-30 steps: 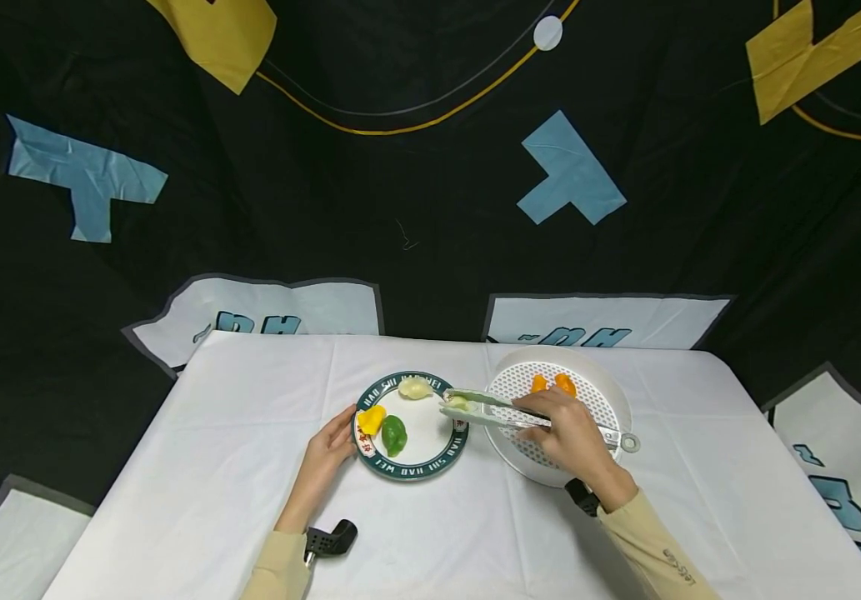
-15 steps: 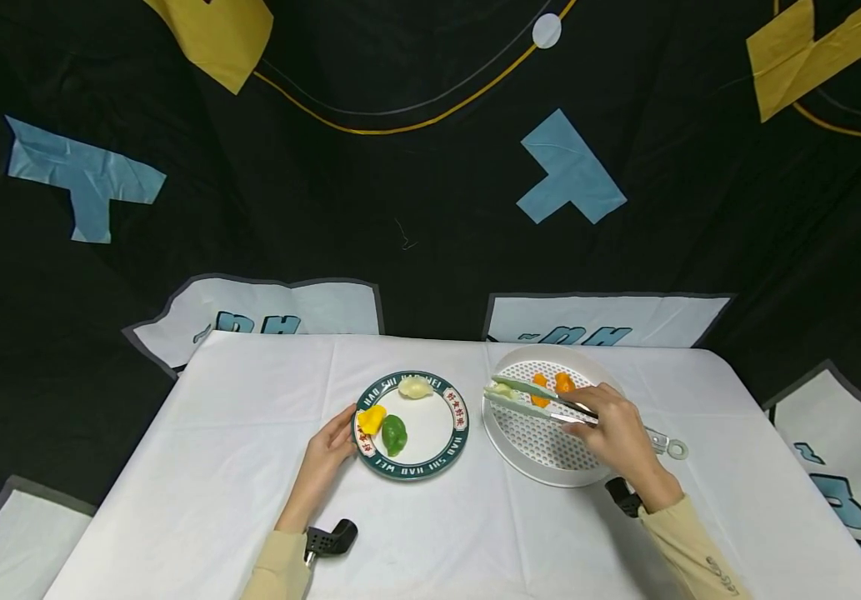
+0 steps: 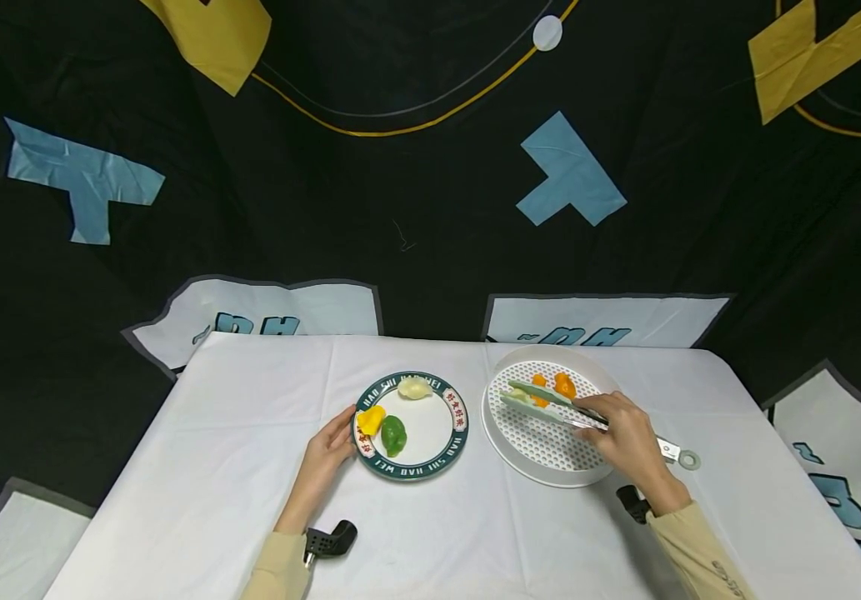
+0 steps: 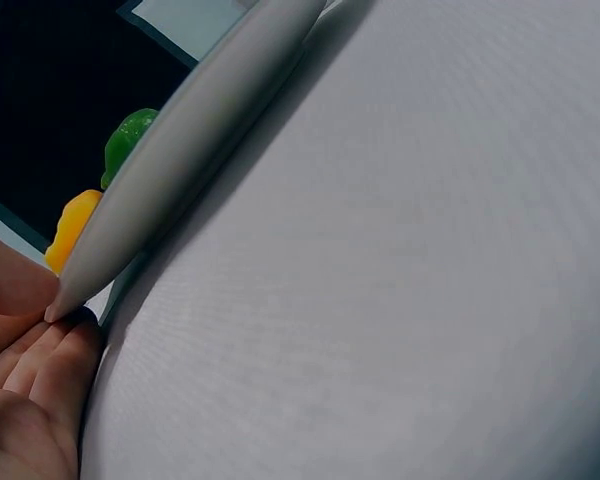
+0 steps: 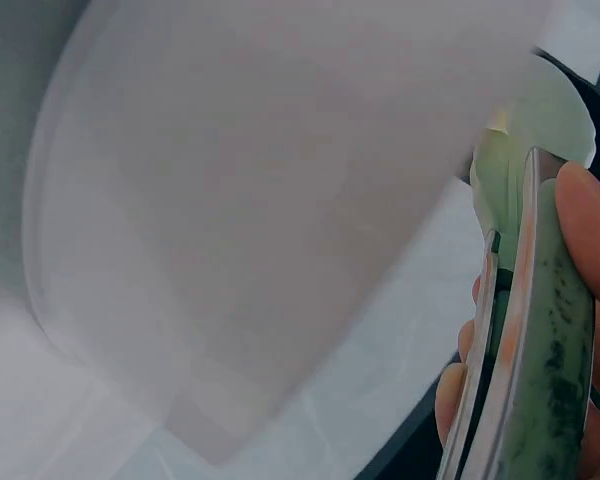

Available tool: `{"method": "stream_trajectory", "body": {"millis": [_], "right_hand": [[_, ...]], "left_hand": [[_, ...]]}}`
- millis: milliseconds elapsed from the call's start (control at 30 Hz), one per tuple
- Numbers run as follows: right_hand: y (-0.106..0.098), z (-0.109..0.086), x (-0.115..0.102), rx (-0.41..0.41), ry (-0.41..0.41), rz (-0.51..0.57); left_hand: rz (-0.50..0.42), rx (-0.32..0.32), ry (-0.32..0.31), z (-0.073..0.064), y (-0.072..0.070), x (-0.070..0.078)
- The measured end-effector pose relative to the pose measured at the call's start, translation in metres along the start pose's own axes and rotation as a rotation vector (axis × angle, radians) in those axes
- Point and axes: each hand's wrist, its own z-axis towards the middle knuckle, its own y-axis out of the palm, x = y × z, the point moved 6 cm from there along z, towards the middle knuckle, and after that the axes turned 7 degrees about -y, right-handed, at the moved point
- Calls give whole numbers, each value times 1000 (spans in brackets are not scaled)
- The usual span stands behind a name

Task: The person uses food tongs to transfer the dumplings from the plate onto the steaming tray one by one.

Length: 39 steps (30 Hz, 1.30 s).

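My left hand (image 3: pixel 327 454) pinches the left rim of a green-bordered plate (image 3: pixel 430 472), thumb above and fingers beneath in the left wrist view. On the plate lie a yellow pepper-like piece (image 3: pixel 371 420), a green pepper (image 3: pixel 394 436) and a pale yellow piece (image 3: pixel 415 387). My right hand (image 3: pixel 628 442) grips green-tipped tongs (image 5: pixel 560 330), squeezed nearly together. Between their tips sits a pale greenish-yellow piece (image 3: pixel 520 394), over the white perforated basket (image 3: pixel 550 446). Orange pieces (image 3: pixel 565 385) lie in that basket, partly behind the tongs.
A white cloth covers the table (image 3: pixel 212 450). The plate and basket stand side by side with a narrow gap. Behind the table hangs a black backdrop (image 3: pixel 400 208) with taped shapes. Black cameras (image 3: pixel 331 539) are strapped to the wrists.
My right hand has moved right with the tongs, carrying the pale piece from the plate's right rim to over the basket. My left hand and the plate stay put.
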Motion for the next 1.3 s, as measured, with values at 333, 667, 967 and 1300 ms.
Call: {"method": "stream_trajectory", "body": {"millis": [333, 667, 967, 1300], "right_hand": [[15, 0, 6, -20, 23, -23], [23, 0, 10, -55, 50, -15], [25, -1, 12, -73, 75, -23], [22, -1, 9, -69, 95, -6]], "left_hand": [[-7, 7, -1, -2, 1, 2], [-17, -12, -1, -4, 2, 3], [-26, -9, -7, -3, 1, 3], [-28, -16, -7, -3, 2, 3]]}}
